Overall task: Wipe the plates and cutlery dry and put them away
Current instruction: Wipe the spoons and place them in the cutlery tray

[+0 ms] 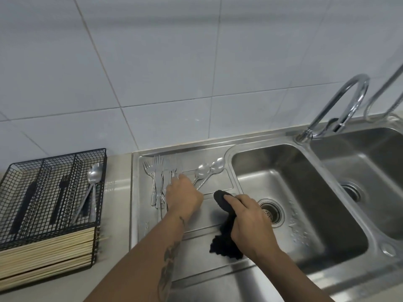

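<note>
On the steel draining board, the left hand curls its fingers onto forks lying handles-toward-the-person, while the right hand, farther right, grips a black cloth.

Illumination is soft, even and cool. Faint horizontal banding crosses the tiled wall. Diffuse highlights streak the steel drainboard and faucet. Shadows are weak. Wide-angle distortion bends lines toward the edges. Detail is slightly soft throughout.
</note>
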Demonstrator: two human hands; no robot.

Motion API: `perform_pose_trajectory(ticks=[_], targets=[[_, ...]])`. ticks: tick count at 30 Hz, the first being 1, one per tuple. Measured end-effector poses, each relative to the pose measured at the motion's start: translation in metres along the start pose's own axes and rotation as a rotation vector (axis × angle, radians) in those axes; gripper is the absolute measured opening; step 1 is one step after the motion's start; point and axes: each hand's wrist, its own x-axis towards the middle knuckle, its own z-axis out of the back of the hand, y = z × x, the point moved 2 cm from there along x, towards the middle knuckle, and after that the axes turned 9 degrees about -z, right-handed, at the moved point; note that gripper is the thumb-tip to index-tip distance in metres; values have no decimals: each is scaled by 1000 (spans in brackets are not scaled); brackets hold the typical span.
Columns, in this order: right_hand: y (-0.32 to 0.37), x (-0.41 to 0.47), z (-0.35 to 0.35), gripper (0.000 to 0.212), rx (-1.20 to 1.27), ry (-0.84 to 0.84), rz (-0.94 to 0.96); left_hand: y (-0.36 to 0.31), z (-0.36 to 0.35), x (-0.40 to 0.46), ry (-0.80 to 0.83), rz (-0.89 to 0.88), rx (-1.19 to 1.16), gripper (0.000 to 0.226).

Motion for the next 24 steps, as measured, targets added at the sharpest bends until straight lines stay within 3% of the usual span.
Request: perform_pose_trajectory(ticks=[7, 13, 16, 19, 24], targets=[[3, 1, 0, 61, 13, 50, 49, 12, 17, -15, -86, -68, 49, 40], [29, -7, 12, 63, 75, -24, 144, 30, 54, -62, -228, -301, 177, 45], [47, -14, 16, 66, 85, -89, 247, 34, 70, -96, -273, -372, 131, 53], [68, -31, 17, 56, 21, -141, 410, 34, 81, -125, -297, -464, 49, 61], [68, -58, 9, 74, -142, -90, 498, 37, 107, -154, -324, -519, -14, 64]])
